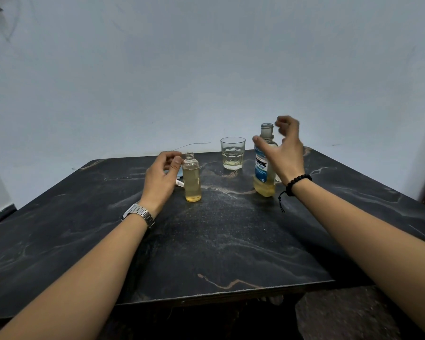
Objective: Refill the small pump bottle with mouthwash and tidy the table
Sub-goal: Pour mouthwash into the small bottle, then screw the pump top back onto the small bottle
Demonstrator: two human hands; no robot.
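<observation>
The small clear bottle (192, 179) stands upright and uncapped on the dark table (219, 241), mostly full of yellow liquid. My left hand (161, 176) hovers just left of it, fingers curled apart, holding nothing. The large mouthwash bottle (262, 173), blue-labelled and uncapped, stands to the right with a little yellow liquid at its bottom. My right hand (284, 149) is beside its neck, fingers spread and not gripping it. A white pump part (180, 184) peeks out behind my left hand.
A clear glass tumbler (232, 153) with a trace of liquid stands at the back between the bottles. A bluish flat object (179, 173) lies partly hidden behind my left hand. A thin wire (194, 144) curves along the far edge. A wall rises behind the table.
</observation>
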